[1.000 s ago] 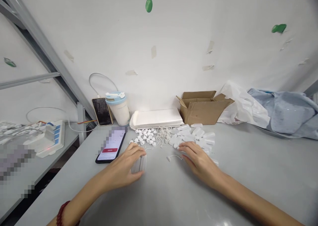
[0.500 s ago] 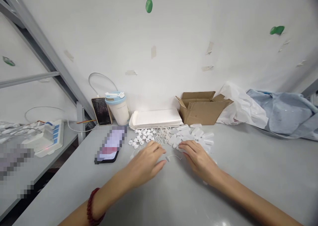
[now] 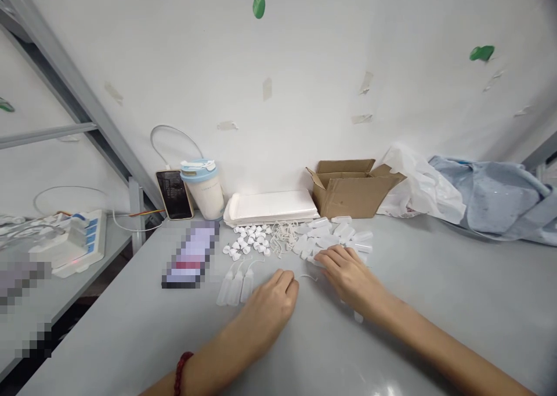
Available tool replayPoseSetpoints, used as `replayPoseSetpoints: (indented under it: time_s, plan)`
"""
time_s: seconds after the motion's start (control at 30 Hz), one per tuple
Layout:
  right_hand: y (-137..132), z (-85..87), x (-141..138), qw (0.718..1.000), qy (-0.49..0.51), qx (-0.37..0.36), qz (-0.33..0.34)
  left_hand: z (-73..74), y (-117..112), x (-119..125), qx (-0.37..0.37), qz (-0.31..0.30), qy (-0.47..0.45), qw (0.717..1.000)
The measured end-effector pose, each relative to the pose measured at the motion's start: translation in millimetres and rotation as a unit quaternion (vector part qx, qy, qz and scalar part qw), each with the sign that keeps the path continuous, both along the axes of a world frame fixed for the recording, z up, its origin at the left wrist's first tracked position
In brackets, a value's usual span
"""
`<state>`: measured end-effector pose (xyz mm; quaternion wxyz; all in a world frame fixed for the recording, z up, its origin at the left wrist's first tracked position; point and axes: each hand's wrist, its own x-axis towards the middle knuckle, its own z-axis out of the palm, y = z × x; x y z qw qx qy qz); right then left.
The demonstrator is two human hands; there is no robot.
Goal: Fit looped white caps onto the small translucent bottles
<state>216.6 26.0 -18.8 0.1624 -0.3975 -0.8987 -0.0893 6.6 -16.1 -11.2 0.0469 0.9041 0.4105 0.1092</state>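
Observation:
My left hand (image 3: 274,303) rests low over the table with its fingers closed around one end of a thin white cord (image 3: 308,277). Just left of it, three translucent plastic tubes (image 3: 235,288) lie side by side, each with a white cord at its top. My right hand (image 3: 348,277) has its fingers curled down at the near edge of a pile of translucent plastic tubes (image 3: 343,232); its fingertips are partly hidden. A heap of white cords (image 3: 284,236) lies left of that pile, then a group of small white caps (image 3: 248,240).
Behind the parts are a stack of white sheets (image 3: 274,206), an open cardboard box (image 3: 357,195), a white plastic bag (image 3: 426,187) and blue cloth (image 3: 487,193). At left stand a lidded cup (image 3: 206,195) and a phone (image 3: 174,195); another phone (image 3: 191,256) lies flat.
My left hand has moved slightly right and nearer me, closing over the cord's end and uncovering the three tubes with cords. My right hand has stayed at the pile.

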Motion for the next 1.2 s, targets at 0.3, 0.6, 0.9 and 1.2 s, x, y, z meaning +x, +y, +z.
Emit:
replayPoseSetpoints:
  time_s: [0.3, 0.6, 0.9, 1.2]
  plan:
    - [0, 1.7, -4, 0.999, -0.011, -0.047, -0.002, 0.5, -1, 5, -0.018, 0.037, 0.074, 0.996]
    - [-9, 5.7, -3, 0.987, 0.144, -0.027, 0.063, 14.0, 4, 3, -0.120, 0.122, -0.345, 0.923]
    - [-24, 8.7, -15, 0.971, 0.197, 0.019, 0.133, 16.6, -2, 7, -0.166, 0.101, -0.447, 0.873]
    - [-29, 7.9, -15, 0.973, 0.191, 0.023, 0.129, 17.9, -2, 8, -0.220, 0.135, -0.452, 0.854]
